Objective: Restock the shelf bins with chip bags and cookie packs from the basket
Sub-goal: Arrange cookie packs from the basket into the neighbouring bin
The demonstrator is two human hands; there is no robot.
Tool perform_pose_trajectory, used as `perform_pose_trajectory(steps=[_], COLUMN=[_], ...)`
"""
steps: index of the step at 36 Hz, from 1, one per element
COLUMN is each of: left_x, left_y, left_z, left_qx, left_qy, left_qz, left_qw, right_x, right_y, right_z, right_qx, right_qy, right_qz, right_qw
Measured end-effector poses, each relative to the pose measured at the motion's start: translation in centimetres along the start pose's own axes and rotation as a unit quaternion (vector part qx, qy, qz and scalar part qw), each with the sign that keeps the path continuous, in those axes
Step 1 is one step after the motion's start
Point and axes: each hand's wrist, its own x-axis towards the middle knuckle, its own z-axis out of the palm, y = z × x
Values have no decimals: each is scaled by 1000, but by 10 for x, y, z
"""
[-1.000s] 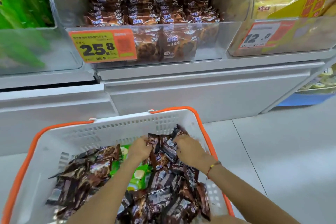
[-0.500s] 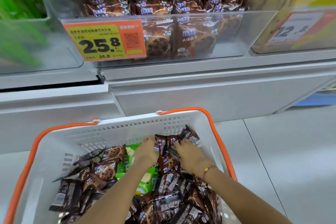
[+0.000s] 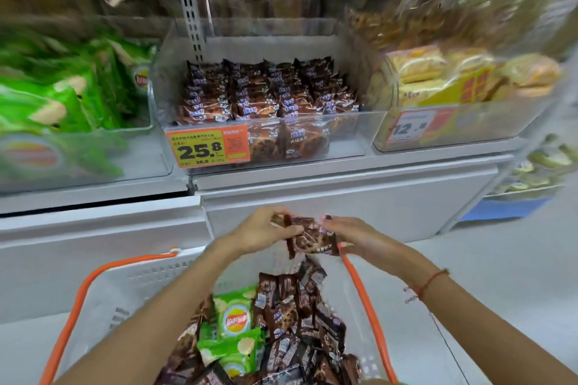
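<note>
My left hand (image 3: 261,233) and my right hand (image 3: 356,236) together hold a bunch of brown cookie packs (image 3: 308,236) above the far rim of the white basket (image 3: 131,284) with orange handles. Inside the basket lie several more brown cookie packs (image 3: 300,322) and green chip bags (image 3: 234,319). Straight ahead on the shelf stands a clear bin (image 3: 344,131) holding rows of the same brown cookie packs, with a 25.8 price tag (image 3: 208,145) on its front. To its left, a clear bin (image 3: 93,153) contains green chip bags.
A clear bin of yellow pastry packs (image 3: 469,78) with a 12.8 tag sits to the right. A white shelf base (image 3: 344,194) runs below the bins. Grey floor lies at the right, and a lower rack with a blue base (image 3: 506,209) stands far right.
Both hands have lifted out of the basket with a bunch of cookie packs, rising toward the shelf. The view has tilted up, showing more of the bins.
</note>
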Motion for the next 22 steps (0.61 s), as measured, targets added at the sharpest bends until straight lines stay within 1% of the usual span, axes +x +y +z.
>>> perform_pose_trajectory(steps=[2,4,6,8,11,14,16,19,20,22], left_x=[-4,-7,-10,-14,-18,-19,-16,-11,-10,-7], left_y=[17,34,51,66,83,95,100,109,112,117], left_z=[-4,-7,-11,-16,-25,-28,-26,-19,-16,-13], left_qx=[-14,-32,-57,-81,-83,-83,-108,-163,-179,-189], left_qy=[9,14,10,2,-25,-32,5,90,109,121], left_qz=[-6,-8,-14,-14,-9,11,34,58,58,65], left_qw=[1000,999,998,997,996,996,993,981,976,972], right_x=[-11,-18,-24,-33,-43,-45,-45,-44,-44,-43], right_y=[-13,-25,-37,-51,-70,-82,-88,-93,-94,-95], right_z=[-3,-6,-9,-11,-14,-15,-15,-13,-12,-12], right_qx=[-15,7,34,50,83,138,170,185,186,176], right_qy=[49,114,151,165,178,193,202,212,210,211], right_qz=[-58,-96,-126,-157,-198,-211,-203,-198,-204,-229], right_qw=[997,989,980,972,960,948,943,939,938,934])
